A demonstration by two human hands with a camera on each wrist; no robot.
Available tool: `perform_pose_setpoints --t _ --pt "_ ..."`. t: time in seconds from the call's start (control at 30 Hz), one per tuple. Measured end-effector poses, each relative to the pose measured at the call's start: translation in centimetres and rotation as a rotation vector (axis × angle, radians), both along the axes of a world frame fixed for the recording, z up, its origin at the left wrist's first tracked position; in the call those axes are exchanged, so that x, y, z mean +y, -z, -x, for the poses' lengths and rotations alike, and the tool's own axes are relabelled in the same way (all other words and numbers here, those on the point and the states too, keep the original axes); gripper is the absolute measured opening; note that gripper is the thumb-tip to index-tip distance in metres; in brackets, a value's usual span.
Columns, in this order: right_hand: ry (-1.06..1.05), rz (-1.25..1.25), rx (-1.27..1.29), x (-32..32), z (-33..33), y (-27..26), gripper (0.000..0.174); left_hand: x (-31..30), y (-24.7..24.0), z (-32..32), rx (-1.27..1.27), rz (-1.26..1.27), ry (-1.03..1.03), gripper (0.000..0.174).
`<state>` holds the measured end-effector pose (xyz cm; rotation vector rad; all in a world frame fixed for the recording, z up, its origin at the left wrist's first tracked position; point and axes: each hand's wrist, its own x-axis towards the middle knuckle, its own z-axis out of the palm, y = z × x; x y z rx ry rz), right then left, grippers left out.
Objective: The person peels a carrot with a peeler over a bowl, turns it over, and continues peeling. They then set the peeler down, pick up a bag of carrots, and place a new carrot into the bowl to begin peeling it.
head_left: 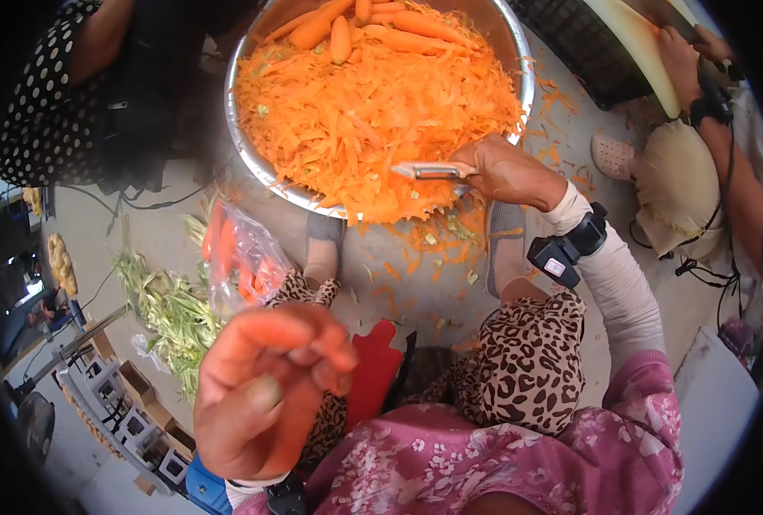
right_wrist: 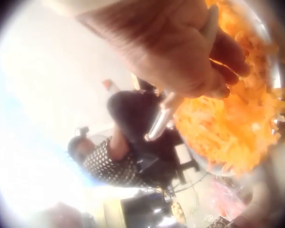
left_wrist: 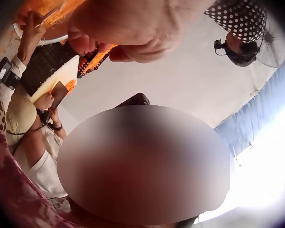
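Note:
In the head view, my right hand [head_left: 510, 170] grips a peeler [head_left: 429, 171] with a metal head, over the near right rim of a large metal basin [head_left: 527, 81]. Orange carrot shavings [head_left: 373, 116] heap up in the basin, with several peeled carrots [head_left: 420, 39] lying on top at the far side. The right wrist view shows the peeler [right_wrist: 157, 124] jutting out past my fingers. My left hand [head_left: 266, 395] is raised in front of my left knee, palm up, its fingers loosely curled and nothing visible in them.
A clear plastic bag of carrots [head_left: 244, 270] and a pile of green trimmings [head_left: 171, 305] lie on the floor at left. At right, another person's hands hold a knife [left_wrist: 61, 92] at a pale board [left_wrist: 54, 80]. Someone in polka dots [head_left: 42, 112] sits across at left.

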<state>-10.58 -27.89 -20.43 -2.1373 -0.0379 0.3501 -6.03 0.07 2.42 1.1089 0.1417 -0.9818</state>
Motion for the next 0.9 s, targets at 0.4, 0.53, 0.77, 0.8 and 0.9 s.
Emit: perform_pose_setpoints --t 0.4,0.53,0.77,0.8,0.9 --pt "-0.25 0.137 -0.128 5.7 -2.5 5.8 0.009 2.8 2.0 0.6 0.063 -0.086 -0.109 0.038" --pt "-0.083 0.177 -0.084 7.9 -5.1 8.2 0.008 3.5 2.0 0.1 0.044 -0.069 -0.122 0.038" --pt "-0.147 0.172 0.089 7.8 -4.8 6.3 0.011 3.7 1.5 0.6 0.065 -0.046 -0.145 0.037" --pt "-0.151 0.175 0.094 7.4 -4.2 5.8 0.011 3.4 1.3 0.5 0.059 -0.106 -0.14 0.035" --pt "-0.148 0.017 0.074 6.1 -3.2 1.3 0.003 3.9 1.6 0.7 0.051 -0.075 -0.151 0.035"
